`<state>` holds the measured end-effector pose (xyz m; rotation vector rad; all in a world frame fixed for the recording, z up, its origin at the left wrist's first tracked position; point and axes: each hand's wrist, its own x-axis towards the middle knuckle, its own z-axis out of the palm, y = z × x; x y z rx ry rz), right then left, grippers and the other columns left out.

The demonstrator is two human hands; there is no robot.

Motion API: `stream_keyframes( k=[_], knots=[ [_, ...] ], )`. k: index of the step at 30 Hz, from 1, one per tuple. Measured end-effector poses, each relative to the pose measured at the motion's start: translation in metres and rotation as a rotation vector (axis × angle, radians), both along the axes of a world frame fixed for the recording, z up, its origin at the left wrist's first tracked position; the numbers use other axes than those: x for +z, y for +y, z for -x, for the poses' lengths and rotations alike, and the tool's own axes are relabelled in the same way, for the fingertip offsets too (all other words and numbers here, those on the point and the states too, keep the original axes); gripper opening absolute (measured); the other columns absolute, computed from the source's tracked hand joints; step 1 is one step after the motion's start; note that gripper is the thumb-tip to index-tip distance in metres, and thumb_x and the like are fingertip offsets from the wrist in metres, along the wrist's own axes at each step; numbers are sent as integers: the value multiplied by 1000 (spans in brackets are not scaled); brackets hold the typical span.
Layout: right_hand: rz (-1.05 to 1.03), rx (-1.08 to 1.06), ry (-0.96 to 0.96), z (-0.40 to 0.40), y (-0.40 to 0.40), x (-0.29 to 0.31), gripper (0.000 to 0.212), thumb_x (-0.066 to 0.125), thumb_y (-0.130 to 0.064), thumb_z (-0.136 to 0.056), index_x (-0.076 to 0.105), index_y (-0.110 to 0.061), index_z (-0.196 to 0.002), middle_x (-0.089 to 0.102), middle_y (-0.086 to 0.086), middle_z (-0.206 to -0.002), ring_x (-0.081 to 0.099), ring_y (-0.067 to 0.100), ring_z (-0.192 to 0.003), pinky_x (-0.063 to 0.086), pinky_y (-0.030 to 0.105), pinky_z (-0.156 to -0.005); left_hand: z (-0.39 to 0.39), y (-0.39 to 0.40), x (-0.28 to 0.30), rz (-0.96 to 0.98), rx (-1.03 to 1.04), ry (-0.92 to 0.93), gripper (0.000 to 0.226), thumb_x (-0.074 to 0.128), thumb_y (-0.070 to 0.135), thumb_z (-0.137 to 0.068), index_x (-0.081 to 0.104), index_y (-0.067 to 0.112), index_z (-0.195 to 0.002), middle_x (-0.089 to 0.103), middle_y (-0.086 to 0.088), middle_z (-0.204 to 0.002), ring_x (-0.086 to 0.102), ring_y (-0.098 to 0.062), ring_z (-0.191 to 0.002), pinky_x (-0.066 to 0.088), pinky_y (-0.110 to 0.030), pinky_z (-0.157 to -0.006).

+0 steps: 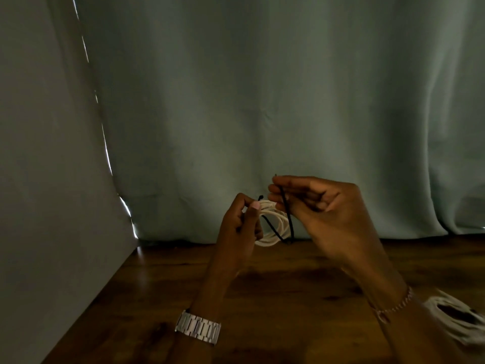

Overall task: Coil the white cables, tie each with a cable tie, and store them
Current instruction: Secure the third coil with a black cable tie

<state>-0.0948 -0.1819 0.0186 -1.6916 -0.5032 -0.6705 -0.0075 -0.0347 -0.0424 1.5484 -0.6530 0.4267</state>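
Observation:
A coiled white cable (273, 222) hangs in the air above the wooden table (162, 285), held between both hands. My left hand (241, 227) grips the coil's left side, pinching it together with one end of a black cable tie (287, 216). The tie loops under the coil and rises on the right. My right hand (322, 206) pinches the tie's upper end between thumb and fingers, just right of the coil.
A pale green curtain (288, 101) hangs right behind the table. A grey wall (39, 179) borders the left side. A blurred white bundle (456, 319) lies at the table's right edge. I wear a metal watch (198, 327) on the left wrist.

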Motion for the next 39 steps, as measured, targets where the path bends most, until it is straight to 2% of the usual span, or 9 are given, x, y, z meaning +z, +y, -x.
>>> stream_keyframes(
  k=[4, 8, 12, 15, 17, 23, 26, 33, 39],
  knots=[
    [75, -119, -120, -4, -3, -2, 25, 75, -9, -84, 75, -23, -104, 77, -12, -94, 73, -1, -88, 57, 15, -79, 9, -1, 11, 20, -71, -37, 33, 46, 31, -102, 48, 0, -92, 41, 12, -52, 36, -5, -46, 34, -26, -51],
    [259, -307, -395, -11, -7, -4, 20, 72, -21, -87, 79, -15, -105, 72, -4, -101, 69, 4, -92, 55, 16, -81, 20, -2, 23, 58, -47, -46, 24, 50, 26, -102, 50, 9, -85, 44, 9, -48, 38, -6, -43, 35, -30, -51],
    [335, -307, -525, -9, -10, -3, 20, 72, -21, -89, 78, -9, -105, 74, 0, -101, 69, 2, -93, 55, 16, -82, 27, -4, 32, 98, 16, -13, 22, 54, 21, -101, 53, 8, -83, 48, 5, -48, 42, -6, -41, 37, -30, -49],
    [357, -326, -590, -6, -9, -3, 21, 73, -15, -88, 76, -5, -106, 76, 2, -100, 71, 4, -92, 55, 15, -83, 31, -6, 37, 131, 33, 9, 21, 59, 18, -98, 57, 1, -86, 61, -14, -63, 42, -9, -41, 37, -27, -45],
    [311, -318, -582, -5, -7, -3, 23, 75, -9, -87, 73, -2, -108, 75, 2, -101, 72, 4, -94, 56, 15, -84, 34, -6, 39, 150, 42, 9, 23, 62, 20, -96, 59, 1, -83, 60, -16, -63, 39, -11, -42, 36, -27, -44],
    [225, -263, -542, -1, -4, -1, 26, 76, -6, -85, 65, -3, -108, 74, -1, -97, 72, 1, -93, 57, 17, -82, 43, -5, 47, 128, 144, -60, 26, 65, 23, -95, 60, 19, -70, 57, 3, -56, 43, -4, -42, 38, -26, -46],
    [204, -267, -540, -1, -3, -1, 25, 76, -5, -86, 61, -4, -105, 75, 1, -96, 72, 1, -91, 58, 18, -78, 48, -5, 50, 93, 171, -86, 28, 65, 26, -95, 58, 20, -68, 54, 13, -52, 44, 0, -42, 36, -23, -50],
    [99, -263, -485, 0, -1, 0, 25, 72, -11, -89, 49, -11, -101, 74, 0, -96, 73, 2, -89, 61, 23, -66, 56, -6, 53, -3, 207, -156, 25, 63, 23, -96, 59, 24, -71, 60, 18, -59, 57, 1, -54, 47, -21, -53],
    [58, -264, -440, 4, 0, 4, 31, 73, -9, -88, 44, -14, -98, 73, -5, -93, 73, 1, -84, 58, 18, -61, 59, -6, 54, -26, 163, -173, 23, 62, 21, -97, 60, 20, -74, 58, 18, -55, 54, 2, -51, 42, -16, -52]
  ],
)
